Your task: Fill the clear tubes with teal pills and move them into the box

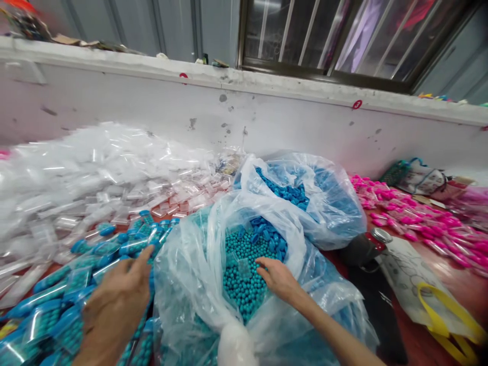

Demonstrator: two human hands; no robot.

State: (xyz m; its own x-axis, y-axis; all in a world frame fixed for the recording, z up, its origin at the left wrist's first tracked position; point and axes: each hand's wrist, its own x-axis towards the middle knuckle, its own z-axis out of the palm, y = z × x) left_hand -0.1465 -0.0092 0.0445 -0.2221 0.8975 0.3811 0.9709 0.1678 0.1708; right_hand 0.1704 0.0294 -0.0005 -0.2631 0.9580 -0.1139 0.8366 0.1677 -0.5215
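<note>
My right hand [278, 278] reaches into an open clear plastic bag [190, 284] full of small teal balls [244, 284], its fingers resting on them beside a clear tube [243, 266] half buried there. Blue caps [270, 235] lie at the bag's far side. My left hand [116, 305] hovers over a pile of filled tubes with blue caps [57, 310], fingers bent and touching them. I cannot tell whether it grips one.
A large heap of empty clear tubes [87, 173] fills the left. A second bag of blue caps [305, 195] stands behind. Pink filled tubes [419, 218] lie right, with a white tote with yellow handles [419, 284] and a dark bag [362, 249]. A white wall [267, 117] is behind.
</note>
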